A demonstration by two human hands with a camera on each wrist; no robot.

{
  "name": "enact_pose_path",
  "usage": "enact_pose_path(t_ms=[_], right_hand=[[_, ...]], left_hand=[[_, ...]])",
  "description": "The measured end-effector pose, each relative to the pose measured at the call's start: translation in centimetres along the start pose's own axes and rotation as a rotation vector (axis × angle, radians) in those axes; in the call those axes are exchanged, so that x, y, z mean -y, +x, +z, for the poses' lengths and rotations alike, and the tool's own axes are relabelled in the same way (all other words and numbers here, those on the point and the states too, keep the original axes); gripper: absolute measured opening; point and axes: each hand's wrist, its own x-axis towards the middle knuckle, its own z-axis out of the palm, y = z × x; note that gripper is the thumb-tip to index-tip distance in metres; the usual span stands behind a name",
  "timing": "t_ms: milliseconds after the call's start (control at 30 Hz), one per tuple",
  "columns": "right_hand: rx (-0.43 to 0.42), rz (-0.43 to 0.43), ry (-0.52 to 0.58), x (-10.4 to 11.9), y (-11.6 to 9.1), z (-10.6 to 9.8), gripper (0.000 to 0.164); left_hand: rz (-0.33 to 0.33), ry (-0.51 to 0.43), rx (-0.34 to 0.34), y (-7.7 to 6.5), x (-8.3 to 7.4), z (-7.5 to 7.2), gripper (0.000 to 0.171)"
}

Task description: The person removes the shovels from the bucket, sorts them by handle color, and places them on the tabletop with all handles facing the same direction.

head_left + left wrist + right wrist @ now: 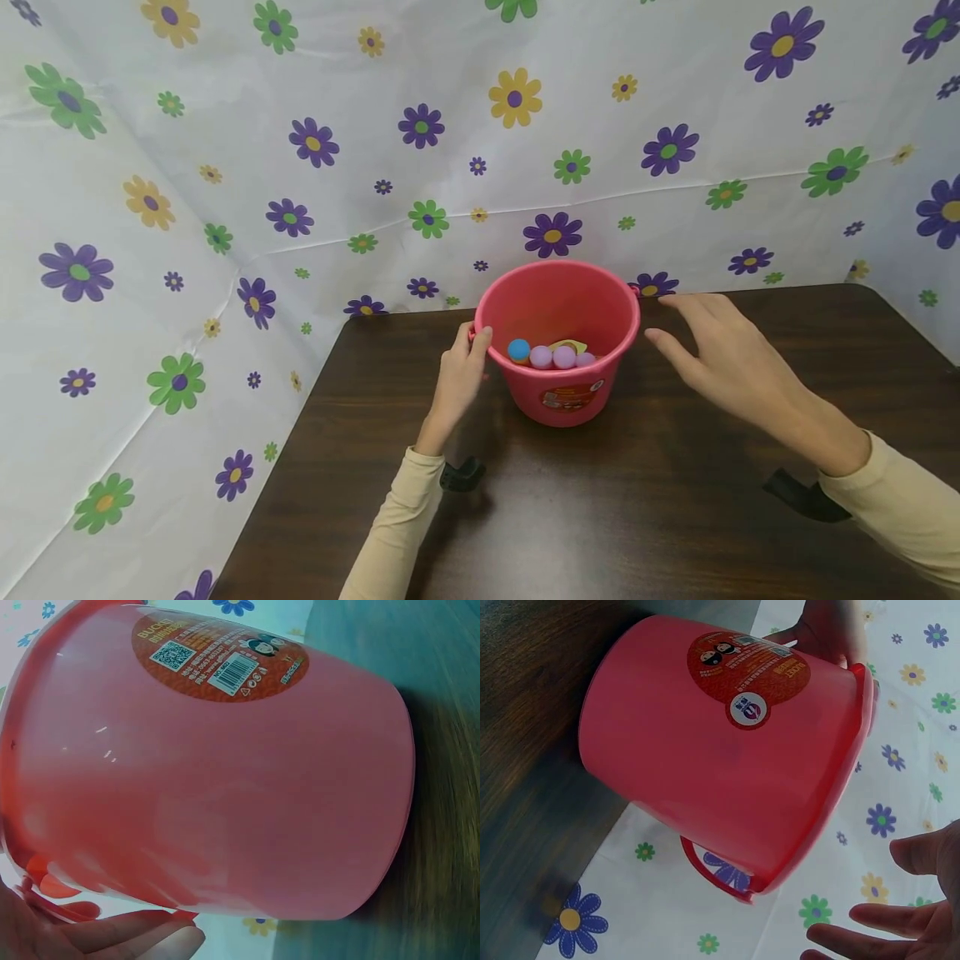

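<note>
A pink bucket (566,398) stands upright on the table, with an oval red label on its side. Inside lie a blue ball (518,350), several lilac balls (564,357) and a pale yellow item, partly hidden by the near rim. My left hand (459,371) grips the bucket's left edge by the handle joint, thumb at the rim and fingers along the outside. Right of the bucket, my right hand (731,362) hovers with fingers spread, apart from the rim and holding nothing. The red bucket handle (714,876) hangs on the far side in the right wrist view.
The dark brown wooden table (600,517) carries the bucket. Behind and to the left hangs a white sheet (337,200) printed with flowers, meeting the table's back edge just past the bucket. Black wrist straps (462,475) show under both forearms.
</note>
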Motion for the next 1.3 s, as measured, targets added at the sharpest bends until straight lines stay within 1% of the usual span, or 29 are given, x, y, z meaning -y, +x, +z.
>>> enact_pose_path(t_ms=[400,600,733,967,1100,1300], right_hand=[[-0.001,-0.006,0.02,0.6,0.5,0.4,0.052],[0.0,-0.007,0.032,0.8,0.7,0.7,0.05],[-0.02,-0.027,0.057,1.1,0.9,1.0,0.049],[-0.064,-0.087,0.107,2.1,1.7,1.7,0.046],[-0.058,-0.09,0.135,2.7,2.2,1.9,0.048],[-0.062,-0.119,0.144,3.5,2.7,2.2,0.044]], left_hand=[[0.032,-0.071,-0.06,-0.1,0.1,0.5,0.046],[0.05,-0.054,-0.09,0.0,0.0,0.7,0.044],[0.058,-0.041,-0.104,0.1,0.1,0.8,0.042],[0.054,-0.045,-0.101,0.0,0.0,0.6,0.041],[0.051,-0.043,-0.093,-0.2,0.0,0.6,0.042],[0.057,-0.04,-0.095,-0.1,0.1,0.6,0.043]])
